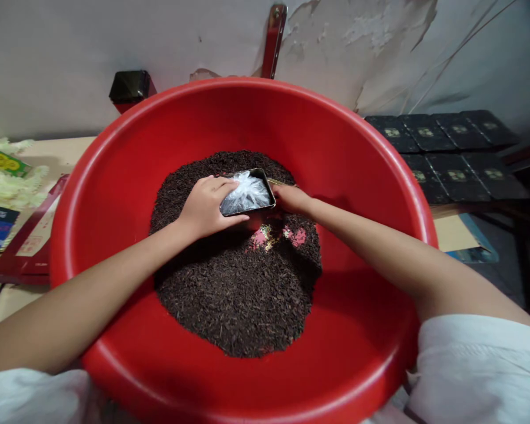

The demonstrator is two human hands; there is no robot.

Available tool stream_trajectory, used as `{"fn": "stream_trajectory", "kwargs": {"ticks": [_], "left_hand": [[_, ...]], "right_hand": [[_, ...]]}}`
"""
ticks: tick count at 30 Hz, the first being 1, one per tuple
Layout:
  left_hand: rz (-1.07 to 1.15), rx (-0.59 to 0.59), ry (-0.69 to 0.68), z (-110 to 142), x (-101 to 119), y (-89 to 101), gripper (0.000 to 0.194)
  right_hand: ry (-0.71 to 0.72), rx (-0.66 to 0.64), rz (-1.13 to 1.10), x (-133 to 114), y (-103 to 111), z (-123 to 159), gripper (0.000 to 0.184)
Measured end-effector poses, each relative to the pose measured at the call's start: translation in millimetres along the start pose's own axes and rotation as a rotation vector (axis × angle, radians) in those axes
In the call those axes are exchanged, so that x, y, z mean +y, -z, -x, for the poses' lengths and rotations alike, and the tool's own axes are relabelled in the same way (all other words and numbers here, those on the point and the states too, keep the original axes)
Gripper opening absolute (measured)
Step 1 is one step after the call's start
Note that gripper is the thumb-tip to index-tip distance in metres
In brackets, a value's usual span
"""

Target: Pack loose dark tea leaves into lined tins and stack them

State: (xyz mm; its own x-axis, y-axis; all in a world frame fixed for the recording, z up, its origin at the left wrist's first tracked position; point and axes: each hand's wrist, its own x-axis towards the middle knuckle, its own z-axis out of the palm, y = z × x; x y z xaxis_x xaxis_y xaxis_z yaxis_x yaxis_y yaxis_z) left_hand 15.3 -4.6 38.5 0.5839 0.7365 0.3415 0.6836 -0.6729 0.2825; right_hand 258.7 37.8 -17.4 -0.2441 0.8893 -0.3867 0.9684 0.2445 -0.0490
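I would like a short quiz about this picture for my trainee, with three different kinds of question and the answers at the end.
1. Multiple choice: What is seen inside the open tin?
a) a metal spoon
b) crumpled plastic
c) yellow flowers
2. True or false: The left hand has its thumb along the near side of the tin.
3. Fill the gap: The dark loose material lies in a ... basin.

Key: 1 b; 2 true; 3 red.
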Motion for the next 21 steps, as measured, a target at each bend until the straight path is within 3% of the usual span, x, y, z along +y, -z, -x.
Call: {"fn": "stream_trajectory", "kwargs": {"ticks": [4,7,9,12,14,16,18,21], "left_hand": [[-0.060,0.050,-0.006,1,1,-0.6,0.058],[-0.076,0.015,-0.017,0,2,-0.2,0.061],[-0.059,-0.012,-0.006,0,1,0.9,0.066],[0.026,-0.010,0.037,-1,-1,3.9,0.072],[0.124,0.002,0.060,-2,-4,5.5,0.062],[0.204,0.020,0.073,-2,-8,4.5,0.048],[0.224,0.058,0.068,1,-9,-0.9,0.041],[0.160,0.248,0.082,8,-10,-16.8,0.039]], "right_hand": [[-0.163,0.081,-0.089,7,34,-2,0.034],[-0.233,0.114,-0.136,17,57,4,0.025],[-0.222,0.259,-0.224,24,70,9,0.025],[0.009,0.653,-0.471,28,88,19,0.031],[0.233,0.818,-0.624,21,98,28,0.035],[0.402,0.840,-0.712,7,106,38,0.035],[0.518,0.769,-0.709,-13,109,47,0.034],[0.608,0.614,-0.598,-41,106,47,0.034]]}}
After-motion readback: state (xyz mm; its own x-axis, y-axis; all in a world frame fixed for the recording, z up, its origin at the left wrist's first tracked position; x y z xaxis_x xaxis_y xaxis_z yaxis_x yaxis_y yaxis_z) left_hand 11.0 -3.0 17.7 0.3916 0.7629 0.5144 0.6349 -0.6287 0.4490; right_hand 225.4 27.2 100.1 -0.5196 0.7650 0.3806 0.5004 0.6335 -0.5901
